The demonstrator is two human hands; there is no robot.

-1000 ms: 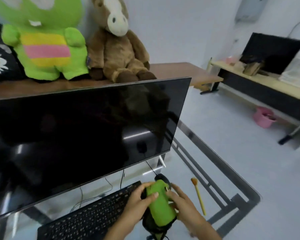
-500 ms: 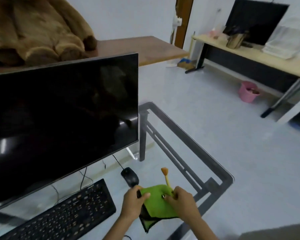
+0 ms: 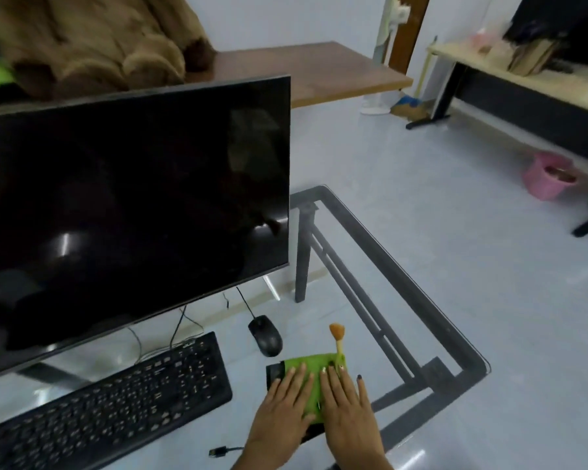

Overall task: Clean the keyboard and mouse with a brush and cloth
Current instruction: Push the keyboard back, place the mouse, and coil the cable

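A folded green cloth point(image 3: 311, 364) with a dark underside lies flat on the glass desk, right of the black keyboard point(image 3: 109, 408). My left hand point(image 3: 282, 415) and my right hand point(image 3: 348, 412) both press down on it with straight fingers. The black wired mouse point(image 3: 265, 335) sits just beyond the cloth, untouched. A small brush point(image 3: 337, 335) with orange bristles and a yellow handle lies right of the mouse, its handle end under the cloth's far corner.
A large dark monitor point(image 3: 133, 212) stands behind the keyboard. The glass desk's metal frame point(image 3: 404, 293) runs along the right edge. A loose USB plug point(image 3: 218, 452) lies near the front. Plush toys point(image 3: 92, 39) sit on a wooden table behind; a pink basket point(image 3: 547, 179) is on the floor.
The cloth, held up folded in both hands a second ago, now lies flat on the desk under both flattened hands. The view has swung right and down.
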